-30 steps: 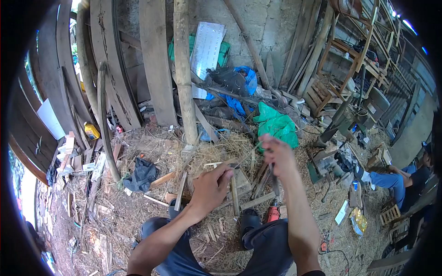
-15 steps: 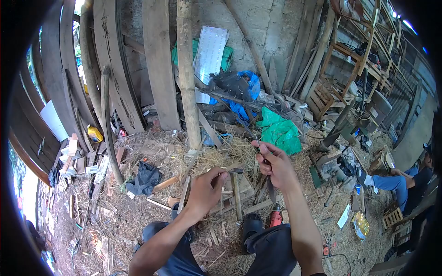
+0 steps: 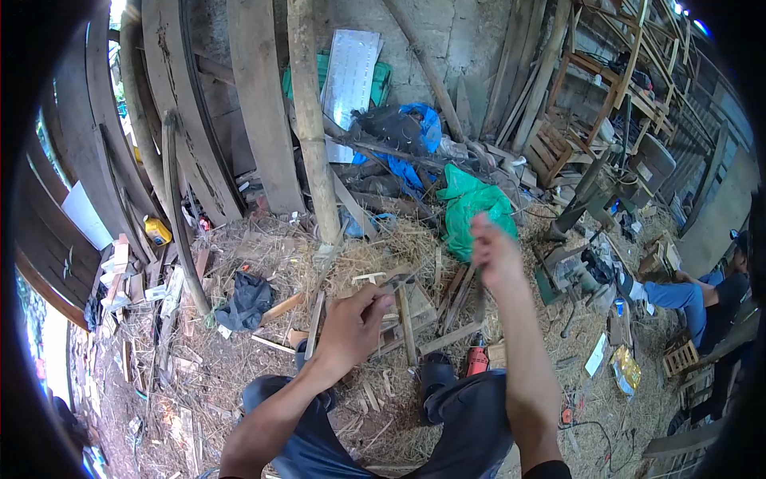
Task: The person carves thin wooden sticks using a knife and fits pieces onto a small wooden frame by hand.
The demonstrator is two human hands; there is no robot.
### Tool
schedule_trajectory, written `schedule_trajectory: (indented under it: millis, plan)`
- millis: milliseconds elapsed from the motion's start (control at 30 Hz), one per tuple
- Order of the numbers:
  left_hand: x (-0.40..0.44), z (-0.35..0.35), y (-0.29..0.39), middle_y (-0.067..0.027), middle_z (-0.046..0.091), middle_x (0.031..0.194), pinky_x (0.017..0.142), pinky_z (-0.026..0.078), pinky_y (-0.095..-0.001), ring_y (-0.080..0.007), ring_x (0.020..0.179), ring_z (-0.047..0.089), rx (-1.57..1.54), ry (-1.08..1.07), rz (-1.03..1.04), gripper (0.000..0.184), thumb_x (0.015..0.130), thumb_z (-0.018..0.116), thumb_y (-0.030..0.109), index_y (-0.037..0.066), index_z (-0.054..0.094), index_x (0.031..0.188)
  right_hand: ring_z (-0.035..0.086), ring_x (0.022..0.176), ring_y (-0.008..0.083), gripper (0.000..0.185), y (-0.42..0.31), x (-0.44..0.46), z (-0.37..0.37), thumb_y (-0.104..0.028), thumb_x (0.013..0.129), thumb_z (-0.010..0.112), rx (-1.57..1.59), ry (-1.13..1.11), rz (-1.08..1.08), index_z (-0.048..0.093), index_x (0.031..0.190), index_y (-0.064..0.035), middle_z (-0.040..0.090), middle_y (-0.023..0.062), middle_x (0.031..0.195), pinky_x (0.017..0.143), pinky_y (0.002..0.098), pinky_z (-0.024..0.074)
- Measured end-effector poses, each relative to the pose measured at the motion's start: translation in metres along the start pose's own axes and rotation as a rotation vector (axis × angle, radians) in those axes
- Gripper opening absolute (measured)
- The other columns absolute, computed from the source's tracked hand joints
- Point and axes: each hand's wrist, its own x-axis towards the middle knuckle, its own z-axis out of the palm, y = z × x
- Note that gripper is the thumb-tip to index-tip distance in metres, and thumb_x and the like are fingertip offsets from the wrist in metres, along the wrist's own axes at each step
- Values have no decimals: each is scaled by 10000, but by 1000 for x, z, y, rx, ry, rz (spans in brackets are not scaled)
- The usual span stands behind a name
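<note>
My left hand [image 3: 351,327] is closed, its thumb and fingertips pressed together beside the head of a hammer. Whatever it may pinch is too small to make out. The hammer [image 3: 406,323] has a dark head and a pale wooden handle pointing toward me, among wood pieces between my feet. My right hand [image 3: 501,259], smeared by motion, is raised in front of a green plastic bag [image 3: 467,199]. Its fingers are wrapped round a tool with a dark narrow blade [image 3: 479,302], which hangs below the fist. The rest of that tool is hidden.
A red power tool [image 3: 477,360] lies by my right shoe. Boards and a post [image 3: 313,136] stand ahead. A black plastic bag [image 3: 249,302] and scrap wood lie on the straw-strewn ground at left. Another person's leg [image 3: 670,310] is at right, near a yellow packet [image 3: 625,369].
My right hand has moved up and to the right with the dark blade, away from my left hand. The left hand has barely moved. The whole view has shifted slightly.
</note>
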Motion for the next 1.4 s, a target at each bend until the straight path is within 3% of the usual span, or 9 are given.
schedule_trajectory:
  millis: [200, 267, 367, 1000, 1067, 1100, 1233, 1300, 1400]
  plan:
    - [8, -5, -24, -19, 566, 656, 529, 361, -238, -44, 594, 451, -84, 83, -35, 160, 934, 544, 126, -23, 600, 933, 306, 482, 23, 279, -22, -27, -1, -198, 936, 565, -27, 15, -30, 555, 1114, 17, 488, -26, 709, 408, 183, 240]
    - [10, -3, -19, -16, 558, 650, 528, 357, -235, -42, 591, 442, -81, 56, -45, 160, 936, 541, 127, -21, 602, 932, 318, 492, 16, 345, -18, -42, 24, -225, 930, 587, -135, -279, -33, 554, 1173, 18, 505, -21, 703, 417, 176, 238]
    - [11, 2, -17, -14, 544, 642, 527, 353, -231, -41, 586, 431, -66, 30, -36, 159, 939, 539, 127, -19, 602, 931, 346, 493, 18, 359, -7, -54, 49, -230, 920, 606, -141, -407, 27, 563, 1180, 14, 534, -16, 701, 423, 174, 239]
    - [13, 9, -7, -125, 525, 606, 522, 378, -317, -195, 512, 462, -41, 34, 83, 98, 912, 559, 112, 16, 584, 911, 343, 481, 5, 250, -3, -32, 42, -228, 923, 599, -162, -298, 143, 590, 1010, 6, 487, -57, 658, 417, 166, 231]
    - [4, 5, -6, -135, 527, 607, 514, 379, -320, -205, 503, 464, -48, 38, 76, 96, 909, 564, 112, 18, 582, 908, 338, 485, 19, 257, -10, -5, 10, -234, 926, 590, -20, 17, -62, 613, 996, 12, 506, -51, 699, 403, 184, 234]
    - [2, 1, -7, -145, 530, 608, 507, 380, -323, -215, 495, 466, -51, 40, 73, 93, 906, 569, 112, 19, 581, 904, 338, 485, 19, 257, -15, 0, -7, -234, 926, 590, -15, 17, -70, 613, 996, 12, 506, -51, 699, 403, 184, 234]
    - [7, -7, -15, -84, 563, 624, 509, 374, -273, -96, 528, 464, -4, 70, 4, 120, 911, 575, 115, -4, 590, 923, 335, 494, 27, 261, -17, -9, -14, -204, 925, 583, -46, -51, -93, 602, 1075, 8, 496, -35, 729, 403, 180, 244]
    - [8, -6, -10, -166, 564, 631, 505, 403, -358, -280, 516, 535, 55, 126, 52, 86, 897, 585, 103, 19, 578, 917, 342, 497, 32, 300, -9, -24, 6, -200, 924, 589, -125, -227, -61, 590, 1143, 5, 513, -13, 729, 417, 180, 239]
    - [9, 0, -7, -174, 587, 672, 523, 428, -382, -324, 568, 575, 92, 169, 127, 74, 892, 585, 91, 32, 578, 937, 342, 492, 20, 304, -7, -52, 50, -208, 944, 560, -128, -382, 28, 575, 1157, 9, 490, -32, 699, 421, 166, 250]
